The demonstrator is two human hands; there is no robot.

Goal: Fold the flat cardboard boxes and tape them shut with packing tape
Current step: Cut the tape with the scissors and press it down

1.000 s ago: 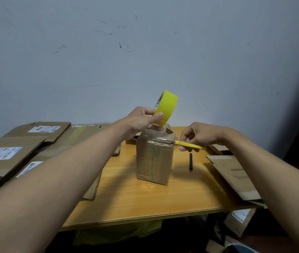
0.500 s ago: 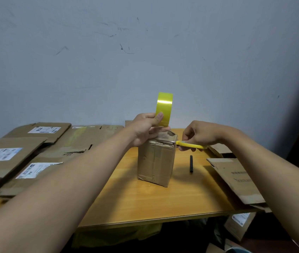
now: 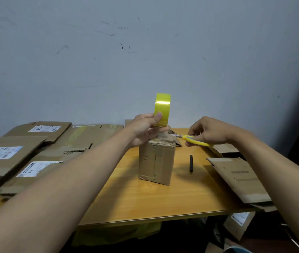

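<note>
Two bare forearms reach in from the near edge over a wooden table [image 3: 145,203] that stands against a scuffed grey wall [image 3: 145,52]. Flattened cardboard boxes [image 3: 41,148] with white labels lie spread and overlapping over the left part of the table, out to its far edge. More flat cardboard [image 3: 240,178] lies on the right side, hanging past the near right corner.

Near the middle of the table stands a folded cardboard box [image 3: 157,161], upright, taller than it is wide, with clear tape running down its near face and over the top. The left hand [image 3: 145,129] rests at the box's top left edge and grips a yellow roll of packing tape [image 3: 162,109], thumb pressed on the roll's outer face and fingers curled behind it; the roll stands on edge just above the box top. A short stretch of clear tape seems to run from the roll down to the top of the box, though its edges are hard to make out.

The right hand [image 3: 207,131] is just right of the box top, fingers curled through the handles of yellow scissors [image 3: 193,139], whose blades point left and meet the tape at the box's top right corner. Whether the blades are apart or together is not visible.

A small black pen-like stick [image 3: 191,163] lies on the table right of the box, apart from it.
</note>
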